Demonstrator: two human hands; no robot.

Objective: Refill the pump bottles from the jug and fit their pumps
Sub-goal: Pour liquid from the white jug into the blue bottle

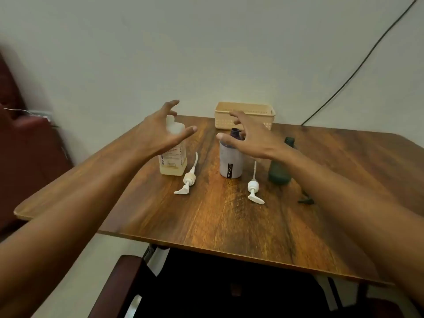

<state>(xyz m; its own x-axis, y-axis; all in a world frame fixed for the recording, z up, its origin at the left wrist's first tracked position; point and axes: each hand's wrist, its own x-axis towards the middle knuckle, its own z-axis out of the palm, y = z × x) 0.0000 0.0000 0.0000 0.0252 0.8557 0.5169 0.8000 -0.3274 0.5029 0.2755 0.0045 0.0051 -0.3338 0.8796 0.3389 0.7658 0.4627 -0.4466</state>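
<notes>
Both hands out over the wooden table (229, 221), fingers spread, holding nothing. My left hand (164, 129) hovers in front of the translucent jug (173, 154) at the left, thumb and fingers apart as if to close round its neck; I cannot tell whether skin touches plastic. My right hand (249, 138) hangs over the open neck of the grey-lavender pump bottle (230, 161) in the middle.

Layout: jug shows only a shallow layer of yellowish liquid at the bottom. Dark green bottle (281, 171) stands to the right, partly behind my right forearm, neck open. Two white pumps lie flat on the table: one (188, 180) just beside the jug, its tube pointing away from me, the other (253, 188) between the two bottles. A small dark piece (306, 199) lies near the green bottle, probably its pump; too small to be sure. Beige basket (244, 115) sits at the back against the wall.

Risks, as I judge them:
- Bottle necks are narrow and I see no funnel; a fast tilt of the jug would slop over the shoulder and onto the wood.
- My right forearm passes close to the green bottle; a sweep sideways would topple it.
- Pump tubes resting on the tabletop may pick up dirt.
- Little liquid in the jug; may not fill both.
</notes>
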